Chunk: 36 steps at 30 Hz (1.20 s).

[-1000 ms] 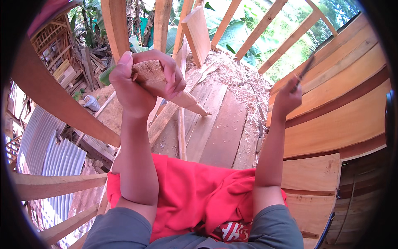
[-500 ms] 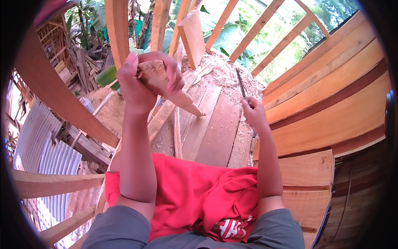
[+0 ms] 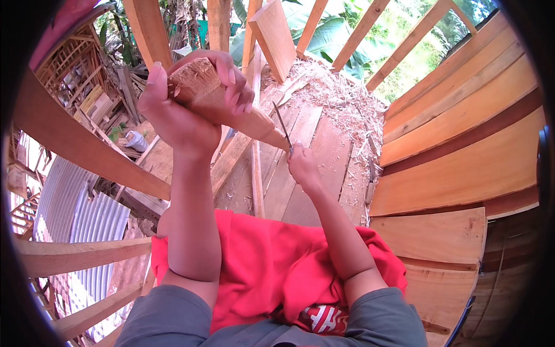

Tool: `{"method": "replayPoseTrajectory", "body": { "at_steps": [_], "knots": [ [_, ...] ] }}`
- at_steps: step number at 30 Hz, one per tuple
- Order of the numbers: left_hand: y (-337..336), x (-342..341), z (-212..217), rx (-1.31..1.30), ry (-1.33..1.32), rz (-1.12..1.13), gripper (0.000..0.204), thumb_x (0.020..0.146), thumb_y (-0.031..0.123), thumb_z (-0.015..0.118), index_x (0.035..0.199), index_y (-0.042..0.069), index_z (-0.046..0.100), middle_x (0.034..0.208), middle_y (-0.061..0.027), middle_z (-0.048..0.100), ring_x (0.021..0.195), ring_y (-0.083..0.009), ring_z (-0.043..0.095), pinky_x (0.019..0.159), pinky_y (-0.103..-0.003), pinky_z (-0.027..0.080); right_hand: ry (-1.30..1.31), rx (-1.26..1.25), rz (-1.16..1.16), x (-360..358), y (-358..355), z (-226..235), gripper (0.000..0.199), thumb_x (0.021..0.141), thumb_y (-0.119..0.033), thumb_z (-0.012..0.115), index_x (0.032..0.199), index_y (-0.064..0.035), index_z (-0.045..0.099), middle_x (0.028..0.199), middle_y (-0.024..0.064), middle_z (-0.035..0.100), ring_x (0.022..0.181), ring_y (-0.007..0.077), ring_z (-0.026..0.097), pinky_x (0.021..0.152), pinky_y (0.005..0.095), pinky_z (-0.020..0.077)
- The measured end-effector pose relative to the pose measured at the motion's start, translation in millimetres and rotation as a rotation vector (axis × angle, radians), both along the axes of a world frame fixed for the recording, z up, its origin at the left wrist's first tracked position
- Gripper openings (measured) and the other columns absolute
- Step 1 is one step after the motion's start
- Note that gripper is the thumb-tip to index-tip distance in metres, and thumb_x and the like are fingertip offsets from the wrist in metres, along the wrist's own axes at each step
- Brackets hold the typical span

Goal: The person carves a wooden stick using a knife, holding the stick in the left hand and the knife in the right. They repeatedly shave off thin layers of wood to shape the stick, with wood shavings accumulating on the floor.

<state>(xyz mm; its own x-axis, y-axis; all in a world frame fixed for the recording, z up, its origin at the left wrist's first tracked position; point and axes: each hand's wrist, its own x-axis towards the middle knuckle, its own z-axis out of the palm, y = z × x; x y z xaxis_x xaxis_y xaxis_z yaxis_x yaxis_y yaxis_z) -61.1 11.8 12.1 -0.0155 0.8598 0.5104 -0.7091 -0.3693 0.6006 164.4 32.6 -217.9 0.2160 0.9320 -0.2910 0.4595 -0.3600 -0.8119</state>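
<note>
Two hands (image 3: 184,122) (image 3: 303,166), one wood piece (image 3: 253,124), one knife (image 3: 282,124)

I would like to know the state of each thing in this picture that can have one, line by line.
Left grip: closed round the near end of the wooden bar.
Right grip: closed on the knife.
Wooden bar: held slanting, near end rough.
Knife: blade bare, at the bar's far end; contact unclear.
Red cloth: draped, creased.
Wood shavings: loose, scattered on the floorboards.

Wood (image 3: 254,121) in left grip (image 3: 186,126), blade (image 3: 281,123) in right grip (image 3: 304,165)
</note>
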Motion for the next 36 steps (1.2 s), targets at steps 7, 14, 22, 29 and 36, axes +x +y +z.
{"method": "replayPoseTrajectory", "body": {
  "at_steps": [7, 14, 22, 29, 36],
  "knots": [
    [-0.6, -9.1, -3.3, 0.056, 0.042, -0.016, 0.055, 0.087, 0.057, 0.035, 0.08, 0.005, 0.052, 0.063, -0.0074, 0.045, 0.054, -0.0213, 0.043, 0.056, -0.037, 0.036, -0.242, 0.156, 0.048, -14.0, -10.1, 22.6, 0.056, 0.096, -0.031, 0.031, 0.087, 0.0144, 0.062, 0.075, 0.0324, 0.064, 0.081, 0.0439, 0.068, 0.075, 0.0506, 0.0501],
    [-13.0, 24.0, 13.8, 0.228, 0.2, -0.199, 0.054, 0.09, 0.054, 0.032, 0.079, 0.005, 0.053, 0.061, -0.0076, 0.045, 0.053, -0.0216, 0.045, 0.054, -0.038, 0.038, -0.16, 0.056, -0.081, 32.8, 15.8, -48.5, 0.06, 0.097, -0.034, 0.03, 0.083, 0.0147, 0.062, 0.081, 0.0385, 0.06, 0.086, 0.0475, 0.066, 0.077, 0.0506, 0.0489],
    [-6.0, 24.5, 15.2, 0.332, 0.32, -0.286, 0.058, 0.092, 0.058, 0.031, 0.079, 0.007, 0.054, 0.062, -0.0071, 0.05, 0.052, -0.0201, 0.047, 0.05, -0.036, 0.036, -0.114, -0.079, -0.135, 32.7, 4.0, -51.7, 0.061, 0.099, -0.033, 0.028, 0.082, 0.0131, 0.064, 0.087, 0.0383, 0.061, 0.094, 0.0541, 0.06, 0.089, 0.0544, 0.0453],
    [8.1, 2.7, 7.8, 0.417, 0.317, -0.302, 0.056, 0.095, 0.053, 0.03, 0.078, 0.008, 0.057, 0.06, -0.0051, 0.051, 0.047, -0.0188, 0.048, 0.045, -0.033, 0.037, -0.101, -0.069, -0.05, 25.6, 4.5, -40.7, 0.061, 0.1, -0.035, 0.029, 0.089, 0.0123, 0.066, 0.097, 0.0382, 0.061, 0.101, 0.0523, 0.059, 0.093, 0.0531, 0.0451],
    [4.8, 5.4, -3.2, 0.441, 0.163, -0.281, 0.067, 0.096, 0.056, 0.025, 0.078, -0.001, 0.056, 0.054, -0.01, 0.049, 0.04, -0.0201, 0.042, 0.041, -0.035, 0.039, -0.258, 0.205, 0.087, 5.7, 1.8, 4.2, 0.062, 0.1, -0.037, 0.029, 0.084, 0.0097, 0.067, 0.084, 0.0356, 0.063, 0.088, 0.0532, 0.061, 0.085, 0.056, 0.0477]
  ]
}}
